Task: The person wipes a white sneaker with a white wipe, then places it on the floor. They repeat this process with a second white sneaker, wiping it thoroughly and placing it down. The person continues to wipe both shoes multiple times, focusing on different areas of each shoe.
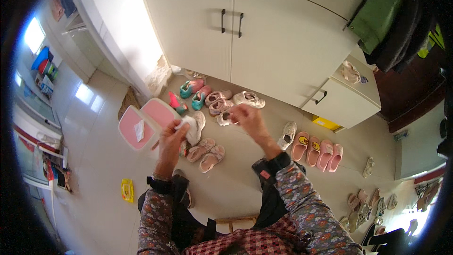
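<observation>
My left hand (171, 140) is shut on a crumpled white cloth or wipe (191, 129), held above the floor. Just beyond it stands a pale shoe (200, 122), partly hidden. My right hand (249, 118) is raised with curled fingers near a white shoe (223, 118); whether it touches or grips anything cannot be told. Behind that shoe are a pair of pale pink shoes (219, 101) and another white shoe (249, 99). Pink sandals (201, 150) with bows lie between my hands, closer to me. A pink and white plastic stool (161, 111) stands left, with a white paper piece (139, 130) on a pink surface.
A white cabinet (198, 24) with black handles rises ahead. Teal and pink shoes (200, 97) stand at its foot. Pink slippers (314, 151) and a white sneaker (288, 134) are to the right. A yellow packet (127, 190) lies on the left floor; more shoes (364, 209) sit far right.
</observation>
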`<state>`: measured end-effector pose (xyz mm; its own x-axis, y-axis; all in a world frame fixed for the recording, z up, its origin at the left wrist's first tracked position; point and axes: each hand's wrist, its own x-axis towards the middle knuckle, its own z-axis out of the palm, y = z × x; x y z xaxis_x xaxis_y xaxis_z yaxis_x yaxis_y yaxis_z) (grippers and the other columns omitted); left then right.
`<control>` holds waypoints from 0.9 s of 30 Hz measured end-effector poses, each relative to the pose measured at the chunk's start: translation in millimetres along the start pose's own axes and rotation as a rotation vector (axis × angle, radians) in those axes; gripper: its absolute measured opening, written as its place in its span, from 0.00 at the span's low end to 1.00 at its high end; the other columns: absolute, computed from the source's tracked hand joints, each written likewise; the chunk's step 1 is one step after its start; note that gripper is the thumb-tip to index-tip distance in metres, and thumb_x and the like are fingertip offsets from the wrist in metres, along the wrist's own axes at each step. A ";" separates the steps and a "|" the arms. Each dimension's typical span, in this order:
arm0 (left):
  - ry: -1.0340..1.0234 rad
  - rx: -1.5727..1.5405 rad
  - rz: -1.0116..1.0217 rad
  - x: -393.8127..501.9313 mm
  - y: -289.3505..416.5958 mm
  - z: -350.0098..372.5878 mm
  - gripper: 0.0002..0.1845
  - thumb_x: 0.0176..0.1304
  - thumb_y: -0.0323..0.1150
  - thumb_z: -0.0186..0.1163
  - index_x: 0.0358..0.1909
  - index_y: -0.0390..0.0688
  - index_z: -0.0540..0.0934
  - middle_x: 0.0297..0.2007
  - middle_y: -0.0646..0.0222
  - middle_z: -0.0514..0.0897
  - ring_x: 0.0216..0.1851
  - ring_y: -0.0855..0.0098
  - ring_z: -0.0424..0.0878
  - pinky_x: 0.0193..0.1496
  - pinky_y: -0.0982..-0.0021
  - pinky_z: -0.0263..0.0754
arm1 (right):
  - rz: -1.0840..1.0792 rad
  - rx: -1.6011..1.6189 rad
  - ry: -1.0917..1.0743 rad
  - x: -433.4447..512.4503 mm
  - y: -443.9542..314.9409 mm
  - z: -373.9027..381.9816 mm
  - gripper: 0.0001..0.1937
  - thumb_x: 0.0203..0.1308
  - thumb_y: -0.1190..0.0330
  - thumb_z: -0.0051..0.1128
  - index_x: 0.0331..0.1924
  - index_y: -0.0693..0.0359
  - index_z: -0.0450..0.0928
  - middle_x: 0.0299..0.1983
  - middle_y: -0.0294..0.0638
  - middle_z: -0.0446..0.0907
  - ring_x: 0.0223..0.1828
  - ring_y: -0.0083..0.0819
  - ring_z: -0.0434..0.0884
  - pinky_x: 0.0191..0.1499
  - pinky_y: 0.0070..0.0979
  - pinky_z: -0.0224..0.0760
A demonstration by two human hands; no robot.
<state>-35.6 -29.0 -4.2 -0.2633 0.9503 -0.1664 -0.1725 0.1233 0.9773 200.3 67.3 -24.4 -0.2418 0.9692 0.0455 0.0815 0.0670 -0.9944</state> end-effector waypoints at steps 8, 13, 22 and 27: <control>0.094 -0.425 -0.036 8.1 13.8 -43.5 0.12 0.71 0.38 0.58 0.50 0.45 0.75 0.45 0.68 0.83 0.46 0.69 0.83 0.46 0.65 0.78 | 0.109 0.003 0.222 3.8 -13.3 -42.8 0.31 0.70 0.43 0.47 0.17 0.60 0.71 0.13 0.33 0.69 0.18 0.22 0.75 0.24 0.21 0.67; 0.026 -0.430 -0.038 8.0 6.1 -45.5 0.14 0.71 0.38 0.58 0.54 0.45 0.72 0.46 0.67 0.82 0.46 0.67 0.83 0.46 0.64 0.79 | 0.094 0.097 0.154 0.6 -17.7 -45.4 0.37 0.69 0.34 0.36 0.12 0.56 0.66 0.11 0.33 0.66 0.19 0.28 0.78 0.24 0.22 0.68; -0.011 -0.253 0.044 16.6 -0.4 -46.4 0.15 0.66 0.30 0.61 0.53 0.41 0.76 0.47 0.62 0.81 0.49 0.63 0.80 0.51 0.62 0.80 | -0.466 0.128 -0.557 -80.6 -137.0 36.0 0.17 0.69 0.59 0.49 0.30 0.64 0.77 0.21 0.37 0.71 0.25 0.29 0.75 0.28 0.27 0.70; 0.010 0.625 0.313 11.7 -10.6 -60.6 0.30 0.54 0.24 0.66 0.62 0.39 0.73 0.53 0.54 0.79 0.52 0.56 0.78 0.58 0.60 0.74 | -0.969 0.196 -0.597 -109.9 -184.3 46.4 0.11 0.62 0.67 0.54 0.36 0.67 0.80 0.28 0.41 0.77 0.30 0.32 0.79 0.32 0.28 0.72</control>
<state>-94.4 -36.5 -24.5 -0.2207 0.9657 0.1368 0.4903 -0.0114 0.8715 166.9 -62.6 149.5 -0.5435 0.2616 0.7976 -0.5271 0.6332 -0.5668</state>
